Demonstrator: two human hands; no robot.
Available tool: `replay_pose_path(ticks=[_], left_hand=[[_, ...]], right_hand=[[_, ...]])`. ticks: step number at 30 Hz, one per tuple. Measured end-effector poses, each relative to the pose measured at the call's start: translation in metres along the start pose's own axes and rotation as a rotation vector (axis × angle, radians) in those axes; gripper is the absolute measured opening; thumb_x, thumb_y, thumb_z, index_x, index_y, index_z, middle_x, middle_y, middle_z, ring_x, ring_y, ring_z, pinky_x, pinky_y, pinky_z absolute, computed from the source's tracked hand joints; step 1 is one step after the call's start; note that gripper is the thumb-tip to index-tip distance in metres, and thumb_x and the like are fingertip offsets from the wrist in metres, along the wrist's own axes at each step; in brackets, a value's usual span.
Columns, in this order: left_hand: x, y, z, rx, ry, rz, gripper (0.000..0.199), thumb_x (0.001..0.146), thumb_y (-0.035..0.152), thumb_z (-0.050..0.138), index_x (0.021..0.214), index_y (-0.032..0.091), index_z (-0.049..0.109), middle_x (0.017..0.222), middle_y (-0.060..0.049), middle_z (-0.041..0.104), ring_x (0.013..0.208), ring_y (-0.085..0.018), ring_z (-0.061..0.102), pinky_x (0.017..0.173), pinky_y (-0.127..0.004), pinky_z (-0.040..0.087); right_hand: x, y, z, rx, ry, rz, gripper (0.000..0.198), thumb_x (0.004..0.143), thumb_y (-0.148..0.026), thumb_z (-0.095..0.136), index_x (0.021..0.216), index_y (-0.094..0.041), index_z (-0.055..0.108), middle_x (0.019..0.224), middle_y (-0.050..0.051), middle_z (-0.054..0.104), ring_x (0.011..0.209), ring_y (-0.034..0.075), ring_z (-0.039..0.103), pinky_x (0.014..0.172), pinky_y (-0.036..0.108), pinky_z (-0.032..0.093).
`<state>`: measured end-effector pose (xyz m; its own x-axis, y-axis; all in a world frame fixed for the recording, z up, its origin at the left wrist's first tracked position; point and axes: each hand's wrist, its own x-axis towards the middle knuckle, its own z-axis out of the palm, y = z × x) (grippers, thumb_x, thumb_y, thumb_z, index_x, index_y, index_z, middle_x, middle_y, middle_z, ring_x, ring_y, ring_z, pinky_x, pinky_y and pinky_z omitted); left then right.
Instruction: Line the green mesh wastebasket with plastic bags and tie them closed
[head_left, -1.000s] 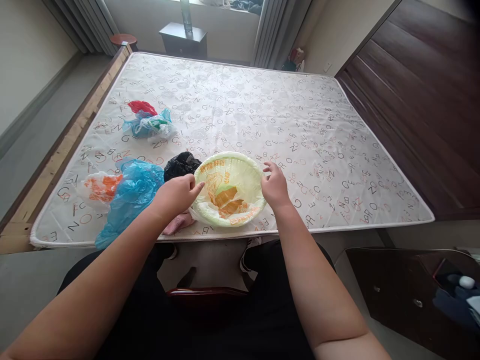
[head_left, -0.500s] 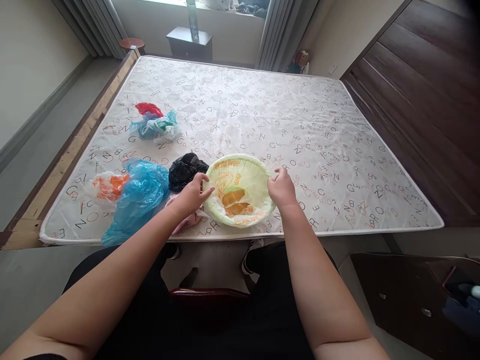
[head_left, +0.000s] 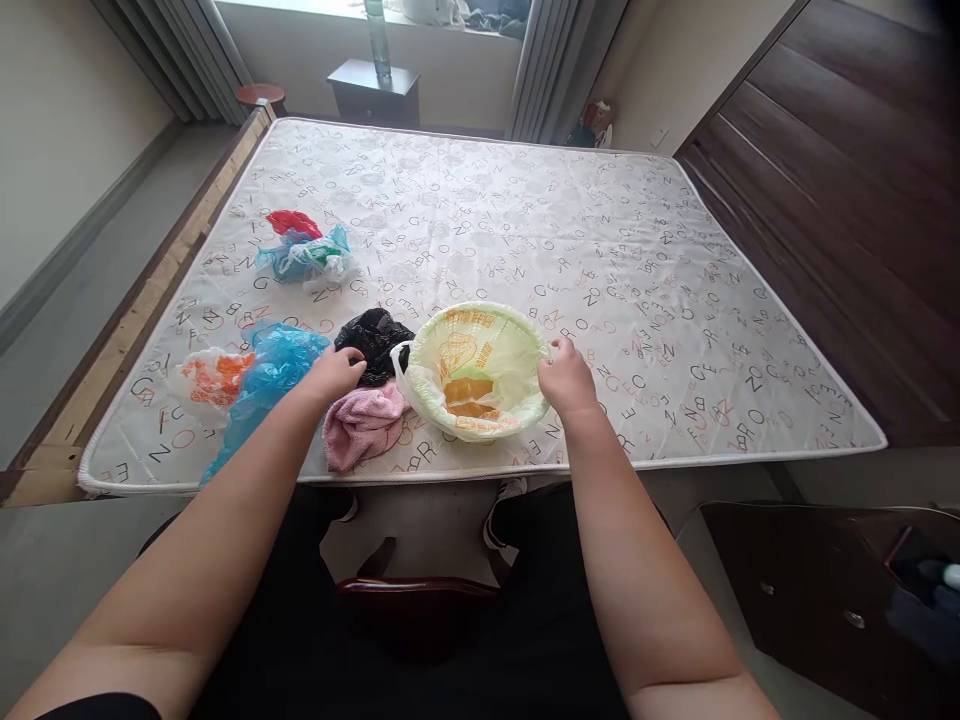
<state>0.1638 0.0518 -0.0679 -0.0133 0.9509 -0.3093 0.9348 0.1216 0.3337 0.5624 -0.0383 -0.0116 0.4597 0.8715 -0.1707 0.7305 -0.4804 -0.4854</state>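
Observation:
A round bin (head_left: 517, 335) lined with a pale yellow-green plastic bag with orange print rests on the mattress in front of me. My right hand (head_left: 568, 376) is closed on the right side of its lined rim. A loose handle loop of the liner sticks out at the left. My left hand (head_left: 340, 373) is off the bin, thumb and fingers apart, at the left edge of a crumpled black plastic bag (head_left: 379, 338); whether it touches the bag is unclear. Below the black bag lies a pink towel (head_left: 364, 425). My left forearm partly covers a blue plastic bag (head_left: 281, 360).
A white-and-orange bag (head_left: 214, 378) lies at the left, and a red bag (head_left: 294, 223) with blue and white ones farther back. The patterned mattress (head_left: 660, 330) has a wooden bed rail (head_left: 172, 245) on its left. A dark cabinet (head_left: 795, 590) stands low right.
My left hand has let go of the bin's left rim and moved left to the black bag, uncovering the pink towel. My right hand stays on the rim.

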Motion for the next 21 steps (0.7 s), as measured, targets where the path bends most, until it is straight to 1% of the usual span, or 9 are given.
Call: replay_pose_path(ticks=[4, 7, 11, 14, 17, 19, 21], left_hand=[[0.009, -0.009, 0.031, 0.033, -0.089, -0.010, 0.046, 0.090, 0.039, 0.060, 0.126, 0.013, 0.070, 0.146, -0.025, 0.054, 0.129, -0.037, 0.061, 0.111, -0.044, 0.046], [0.012, -0.011, 0.043, 0.052, -0.141, 0.005, 0.049, 0.090, 0.037, 0.062, 0.129, 0.009, 0.069, 0.148, -0.026, 0.057, 0.135, -0.037, 0.059, 0.111, -0.041, 0.045], [0.015, -0.013, 0.047, 0.077, -0.175, 0.003, 0.049, 0.091, 0.034, 0.064, 0.132, 0.008, 0.069, 0.142, -0.023, 0.066, 0.131, -0.036, 0.062, 0.107, -0.037, 0.047], [0.014, -0.012, 0.046, 0.083, -0.156, -0.002, 0.055, 0.092, 0.036, 0.064, 0.140, 0.009, 0.065, 0.144, -0.022, 0.065, 0.131, -0.035, 0.063, 0.106, -0.037, 0.048], [0.012, -0.010, 0.047, 0.087, -0.140, -0.006, 0.061, 0.093, 0.036, 0.064, 0.148, 0.012, 0.059, 0.140, -0.022, 0.067, 0.125, -0.035, 0.066, 0.102, -0.037, 0.050], [0.010, -0.010, 0.049, 0.089, -0.131, -0.007, 0.062, 0.092, 0.034, 0.066, 0.150, 0.014, 0.059, 0.136, -0.022, 0.069, 0.118, -0.034, 0.069, 0.099, -0.037, 0.051], [0.009, -0.010, 0.053, 0.087, -0.115, -0.008, 0.061, 0.089, 0.033, 0.068, 0.147, 0.013, 0.062, 0.133, -0.022, 0.070, 0.115, -0.034, 0.069, 0.098, -0.037, 0.051]], right_hand=[[0.001, -0.002, 0.001, 0.017, -0.001, 0.003, 0.054, 0.091, -0.023, 0.051, 0.145, -0.017, 0.052, 0.141, 0.022, 0.061, 0.123, 0.037, 0.062, 0.103, 0.049, 0.049], [0.001, -0.003, 0.002, 0.032, -0.001, 0.002, 0.056, 0.091, -0.025, 0.053, 0.146, -0.017, 0.050, 0.143, 0.022, 0.058, 0.127, 0.036, 0.060, 0.107, 0.048, 0.048], [0.000, -0.005, 0.001, 0.032, -0.010, 0.009, 0.057, 0.091, -0.027, 0.052, 0.147, -0.018, 0.049, 0.145, 0.020, 0.056, 0.126, 0.034, 0.061, 0.106, 0.047, 0.048], [-0.001, -0.006, 0.001, 0.029, -0.023, 0.013, 0.056, 0.092, -0.028, 0.051, 0.148, -0.019, 0.049, 0.143, 0.019, 0.057, 0.125, 0.034, 0.061, 0.105, 0.046, 0.049], [-0.002, -0.006, 0.000, 0.027, -0.033, 0.015, 0.055, 0.093, -0.029, 0.051, 0.147, -0.019, 0.050, 0.141, 0.019, 0.058, 0.127, 0.033, 0.060, 0.105, 0.045, 0.049], [-0.002, -0.007, 0.000, 0.028, -0.038, 0.014, 0.055, 0.094, -0.029, 0.051, 0.148, -0.019, 0.050, 0.141, 0.019, 0.058, 0.127, 0.033, 0.060, 0.106, 0.046, 0.049], [-0.002, -0.007, 0.000, 0.029, -0.042, 0.012, 0.056, 0.094, -0.029, 0.050, 0.149, -0.018, 0.049, 0.143, 0.020, 0.058, 0.127, 0.034, 0.060, 0.107, 0.047, 0.049]])
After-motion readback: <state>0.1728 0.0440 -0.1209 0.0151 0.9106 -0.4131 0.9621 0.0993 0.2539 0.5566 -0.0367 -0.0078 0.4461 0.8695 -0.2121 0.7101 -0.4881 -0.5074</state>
